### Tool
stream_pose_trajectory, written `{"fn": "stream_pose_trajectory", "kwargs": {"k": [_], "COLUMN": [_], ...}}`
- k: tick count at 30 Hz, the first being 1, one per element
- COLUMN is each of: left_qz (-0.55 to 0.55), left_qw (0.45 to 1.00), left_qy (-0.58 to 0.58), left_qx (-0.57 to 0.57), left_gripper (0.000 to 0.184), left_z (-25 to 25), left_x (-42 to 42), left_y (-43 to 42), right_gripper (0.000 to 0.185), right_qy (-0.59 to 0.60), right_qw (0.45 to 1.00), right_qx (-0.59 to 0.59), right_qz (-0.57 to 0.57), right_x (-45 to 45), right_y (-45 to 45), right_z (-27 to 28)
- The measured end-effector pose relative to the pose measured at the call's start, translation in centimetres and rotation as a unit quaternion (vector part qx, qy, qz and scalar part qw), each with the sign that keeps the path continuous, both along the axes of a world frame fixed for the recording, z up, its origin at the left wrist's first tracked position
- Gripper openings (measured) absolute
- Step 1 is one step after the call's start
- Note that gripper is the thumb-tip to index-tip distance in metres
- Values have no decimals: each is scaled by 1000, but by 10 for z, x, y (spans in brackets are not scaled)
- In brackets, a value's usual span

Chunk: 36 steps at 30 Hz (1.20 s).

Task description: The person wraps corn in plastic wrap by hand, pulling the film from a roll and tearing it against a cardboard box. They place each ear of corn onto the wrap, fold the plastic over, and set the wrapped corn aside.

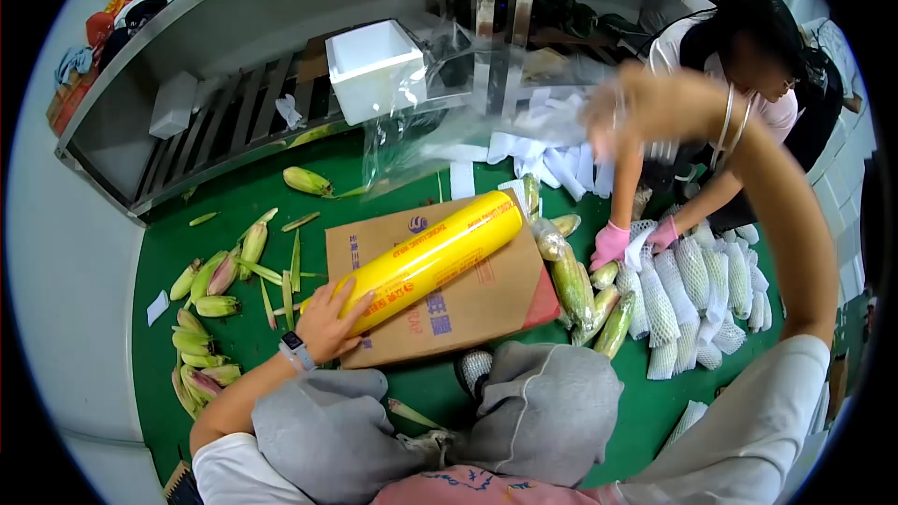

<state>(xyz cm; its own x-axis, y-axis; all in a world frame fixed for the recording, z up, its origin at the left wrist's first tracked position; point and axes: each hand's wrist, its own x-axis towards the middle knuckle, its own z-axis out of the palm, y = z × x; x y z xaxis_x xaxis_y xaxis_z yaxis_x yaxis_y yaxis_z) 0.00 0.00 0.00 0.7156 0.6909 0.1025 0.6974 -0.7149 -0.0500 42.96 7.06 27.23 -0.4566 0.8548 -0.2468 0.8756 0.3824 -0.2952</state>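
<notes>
The person's left hand [325,325] lies with its fingers spread and curved over the near end of a thick, bright yellow plastic-wrapped roll with red lettering [432,260]. From those fingers the roll slants away, up and to the right, across a flat brown cardboard box [505,295] with purple and red print, which rests on the green floor [281,393].

The right hand [650,112] is raised high, well apart from the left fingers, beyond the far end of the roll. It is blurred, so whether its fingers are closed cannot be told. A crumpled sheet of clear plastic film [402,150] spreads in the air to the left of these fingers.

Left of the left fingers lie pale green corn ears in their husks [220,306], with loose husk strips [296,262] nearer to them. Below the right fingers, beside the box, are corn ears wrapped in clear film [568,279]; further right lies a row of ears in white foam-mesh sleeves [690,271]. A co-worker's pink-gloved hands [611,245] touch the near edge of that row, under the right fingers. Beyond the left fingers, a white foam box [374,84] stands on a slatted metal shelf [248,98].
</notes>
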Motion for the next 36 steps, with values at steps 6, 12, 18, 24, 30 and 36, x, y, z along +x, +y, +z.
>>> {"fn": "stream_pose_trajectory", "kwargs": {"k": [6, 12, 18, 24, 30, 36], "left_qz": [-56, -24, -280, -319, -172, 5], "left_qw": [998, 980, 879, 638, 512, 251], "left_qy": [-7, -198, -332, -187, -368, -807], "left_qx": [-19, -19, -196, -675, -757, -534], "left_gripper": [86, 111, 114, 53, 18, 17], "left_z": [0, 48, 136, 92, 131, 135], "left_x": [-34, 4, 164, 167, 83, -24], "left_y": [-25, 17, 104, 52, -5, 56], "right_gripper": [41, 22, 9, 18, 27, 56], "right_qy": [-103, -140, -8, -130, -48, 11], "right_qw": [994, 981, 894, 750, 803, 972], "right_qx": [-1, 104, 387, 647, 577, 201], "right_qz": [48, 80, 227, 42, -141, 123], "right_x": [7, -20, -83, -14, 55, -68], "right_y": [-81, -75, -86, -37, 34, -73], "right_z": [-134, -100, -9, 29, -106, -163]}}
